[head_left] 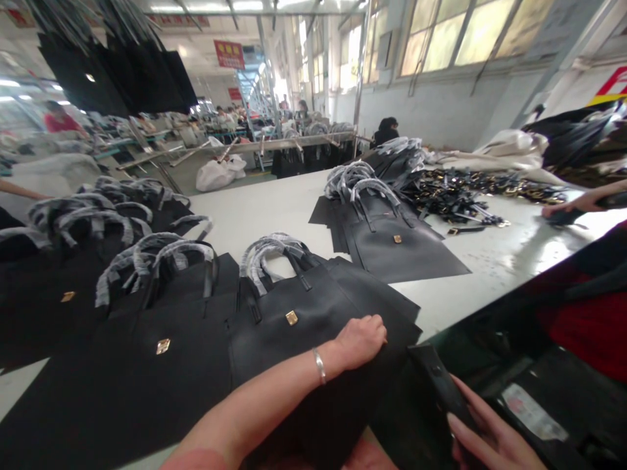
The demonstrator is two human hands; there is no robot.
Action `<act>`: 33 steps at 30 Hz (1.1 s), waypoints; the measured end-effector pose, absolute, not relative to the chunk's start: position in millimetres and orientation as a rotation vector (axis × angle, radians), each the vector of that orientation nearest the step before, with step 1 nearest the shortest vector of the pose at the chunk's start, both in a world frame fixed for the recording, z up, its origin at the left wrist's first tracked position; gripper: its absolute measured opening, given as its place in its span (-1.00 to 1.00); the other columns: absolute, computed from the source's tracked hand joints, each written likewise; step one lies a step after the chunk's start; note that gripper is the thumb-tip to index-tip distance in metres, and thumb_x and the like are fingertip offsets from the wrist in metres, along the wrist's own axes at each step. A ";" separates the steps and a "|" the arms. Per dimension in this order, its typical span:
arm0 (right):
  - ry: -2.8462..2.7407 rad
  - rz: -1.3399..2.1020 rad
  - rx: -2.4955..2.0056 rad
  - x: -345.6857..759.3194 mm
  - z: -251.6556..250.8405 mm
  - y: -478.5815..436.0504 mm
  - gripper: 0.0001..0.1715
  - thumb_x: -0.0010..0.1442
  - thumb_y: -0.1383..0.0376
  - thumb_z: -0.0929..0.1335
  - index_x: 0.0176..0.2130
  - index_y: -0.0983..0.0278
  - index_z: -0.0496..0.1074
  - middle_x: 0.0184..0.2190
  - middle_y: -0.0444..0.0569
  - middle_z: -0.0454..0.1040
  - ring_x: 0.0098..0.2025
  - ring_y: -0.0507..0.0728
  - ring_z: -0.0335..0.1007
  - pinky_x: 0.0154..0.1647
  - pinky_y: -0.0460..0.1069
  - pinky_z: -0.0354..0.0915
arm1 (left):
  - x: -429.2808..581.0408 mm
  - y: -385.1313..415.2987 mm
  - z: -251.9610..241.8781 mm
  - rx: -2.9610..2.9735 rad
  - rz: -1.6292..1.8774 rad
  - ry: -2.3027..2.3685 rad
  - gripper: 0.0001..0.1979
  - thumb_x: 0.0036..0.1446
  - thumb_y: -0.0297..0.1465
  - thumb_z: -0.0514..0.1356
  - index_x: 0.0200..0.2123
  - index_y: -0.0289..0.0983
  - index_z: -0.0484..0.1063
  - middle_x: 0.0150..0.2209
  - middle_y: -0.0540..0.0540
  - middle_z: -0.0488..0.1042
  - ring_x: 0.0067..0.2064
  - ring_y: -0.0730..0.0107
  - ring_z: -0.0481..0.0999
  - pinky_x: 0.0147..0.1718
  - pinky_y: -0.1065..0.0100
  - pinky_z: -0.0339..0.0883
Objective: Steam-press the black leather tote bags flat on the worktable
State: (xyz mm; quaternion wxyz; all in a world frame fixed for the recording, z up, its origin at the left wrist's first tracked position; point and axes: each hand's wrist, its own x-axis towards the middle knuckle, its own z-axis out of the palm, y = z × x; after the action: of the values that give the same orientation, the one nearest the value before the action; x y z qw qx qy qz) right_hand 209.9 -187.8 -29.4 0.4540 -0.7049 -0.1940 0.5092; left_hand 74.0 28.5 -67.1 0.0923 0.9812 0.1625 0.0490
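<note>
The step seems to be steadying the black bag (pixel 323 303), flat on the desk (pixel 274 212) around its gold clasp (pixel 292 318): right of the clasp the left hand (pixel 361 341) curls, its grip unclear, farther right the right hand (pixel 494 431) grasps a dark tool (pixel 437 373), and the next move calls for firm bracing.

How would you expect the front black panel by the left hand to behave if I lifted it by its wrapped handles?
The black panel would probably flex, since it looks thin and broad. It may be light for its size, with only a small gold clasp on its face. Its wrapped handles look fairly springy, as they stand in arches.
</note>
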 end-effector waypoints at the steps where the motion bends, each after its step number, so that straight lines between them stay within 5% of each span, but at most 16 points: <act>1: -0.477 1.243 -1.739 209.6 -29.4 -187.5 0.22 -0.15 -0.09 0.49 0.30 0.31 0.00 -0.49 -0.14 0.46 -0.53 0.13 0.35 -0.53 -0.01 0.32 | 72.7 27.4 -66.7 2.871 0.143 0.537 -0.80 0.30 -0.32 0.02 -0.26 -0.31 0.34 -0.19 -0.14 0.35 -0.18 0.29 0.39 -0.32 0.33 0.37; 14: -0.623 1.260 -1.748 203.8 -10.4 -169.9 0.14 -0.03 -0.07 0.44 0.32 0.33 -0.03 -0.56 -0.19 0.42 -0.55 0.11 0.36 -0.54 -0.03 0.29 | 50.9 39.5 -51.9 2.440 0.220 0.501 -0.85 0.23 -0.38 0.12 -0.40 -0.27 0.38 -0.23 -0.01 0.46 -0.18 0.47 0.45 -0.18 0.49 0.32; 18: -0.666 1.336 -1.791 203.0 -1.9 -164.5 0.09 0.02 -0.04 0.40 0.33 0.34 -0.04 -0.63 -0.22 0.39 -0.59 0.10 0.35 -0.58 -0.05 0.27 | 33.8 37.6 -62.9 2.393 0.417 0.655 -0.95 0.20 -0.46 0.12 -0.25 -0.29 0.33 -0.02 -0.14 0.35 0.00 0.36 0.34 0.00 0.32 0.28; 21: -0.675 1.417 -1.793 204.9 -2.8 -159.6 0.00 0.04 -0.01 0.40 0.32 0.28 0.02 -0.66 -0.23 0.37 -0.61 0.09 0.36 -0.63 -0.07 0.25 | 27.1 32.6 -77.8 2.437 0.548 0.727 -0.81 0.14 -0.42 0.20 -0.17 -0.28 0.30 0.03 -0.17 0.29 0.12 0.26 0.24 0.10 0.19 0.21; 27: -0.668 1.482 -1.749 205.0 1.9 -127.9 -0.22 0.10 0.06 0.39 0.23 0.22 0.19 -0.53 -0.16 0.46 -0.64 0.04 0.37 -0.69 -0.11 0.26 | 28.4 29.7 -86.6 2.504 0.572 0.682 -0.77 0.13 -0.40 0.21 -0.13 -0.28 0.30 0.00 -0.17 0.33 0.10 0.24 0.26 0.11 0.18 0.22; 33: -0.666 1.409 -1.785 212.1 6.0 -119.6 -0.18 0.09 0.03 0.40 0.24 0.24 0.16 -0.57 -0.16 0.48 -0.62 0.07 0.38 -0.66 -0.10 0.29 | 26.8 30.2 -85.4 2.464 0.620 0.693 -0.77 0.12 -0.41 0.22 -0.15 -0.29 0.32 0.00 -0.16 0.33 0.09 0.26 0.26 0.11 0.22 0.23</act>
State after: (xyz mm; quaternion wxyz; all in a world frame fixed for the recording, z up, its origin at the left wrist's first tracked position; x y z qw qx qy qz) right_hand 212.1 -119.6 6.0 0.3763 -0.6980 -0.2602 0.5510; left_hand 26.8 30.2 -85.4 0.2515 0.9055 0.2547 0.2278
